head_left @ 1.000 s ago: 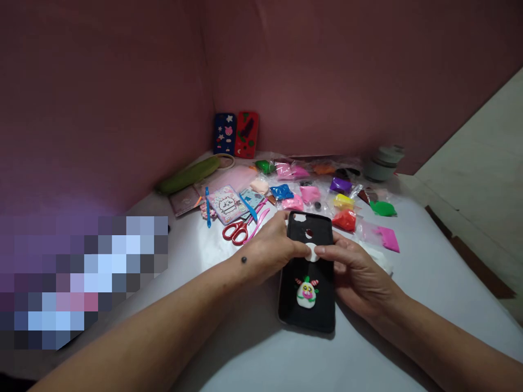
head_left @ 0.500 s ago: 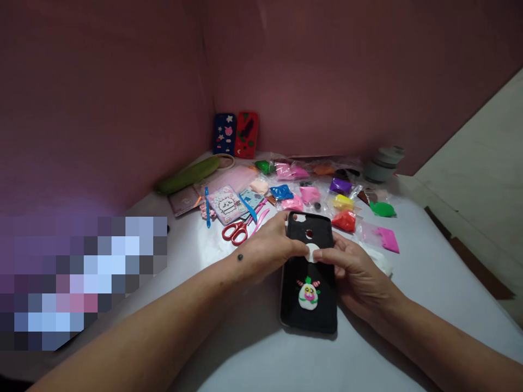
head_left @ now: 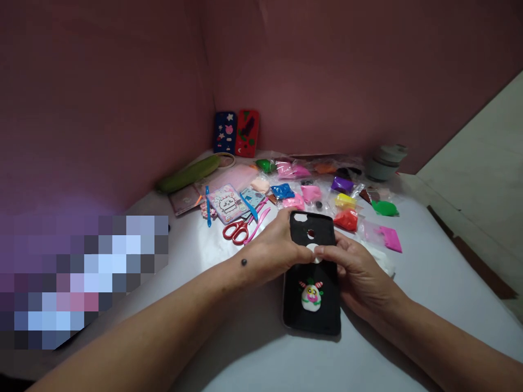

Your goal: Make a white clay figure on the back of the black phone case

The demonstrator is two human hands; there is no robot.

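Note:
A black phone case (head_left: 312,316) lies flat on the white table (head_left: 253,348). It bears a small clay figure (head_left: 311,296), white with pink and green details. My left hand (head_left: 278,247) and my right hand (head_left: 355,272) meet over the case's middle. Both pinch a small white clay disc (head_left: 314,253) between thumb and fingertips, just above the figure. The rest of each hand lies along a side of the case.
Several bags of coloured clay (head_left: 327,190) lie behind the case. Red scissors (head_left: 236,230), blue and pink tools and sticker cards (head_left: 229,204) sit to the left. Two decorated cases (head_left: 236,133) lean on the pink wall. A grey cup (head_left: 384,162) stands at the back right.
The view has shifted a little, so the case and both hands sit slightly further right and lower. The fingertips have closed in on the white disc, covering more of it.

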